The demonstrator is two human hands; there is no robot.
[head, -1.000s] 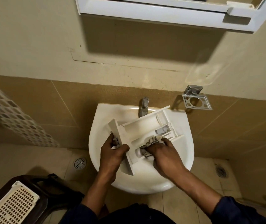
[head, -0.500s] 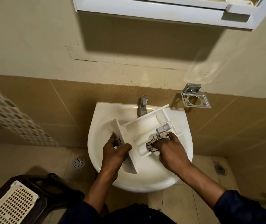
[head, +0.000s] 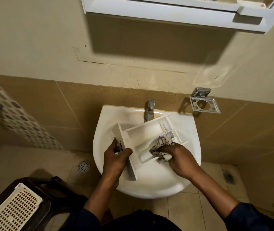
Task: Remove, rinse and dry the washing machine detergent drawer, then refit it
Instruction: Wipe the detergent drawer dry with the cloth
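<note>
- My left hand (head: 116,157) is clamped on the front panel of the detergent drawer (head: 146,130), with the thumb on the inner side and the fingers on the lettered face.
- The drawer sits tilted over the basin (head: 149,185), compartments facing up. It runs away from my left hand toward the tap (head: 149,110).
- My right hand (head: 178,157) is curled tight around a bunched patterned cloth (head: 161,145). It presses the cloth into the drawer compartment nearest me, just right of my left hand.
- The drawer's far end may be resting on the basin rim, but I cannot tell.
- Beyond my right hand, a metal holder (head: 204,104) is fixed to the tiled wall.
- Below and left of my left hand is a floor drain (head: 83,166), and closer to me a white slatted crate (head: 14,207).
</note>
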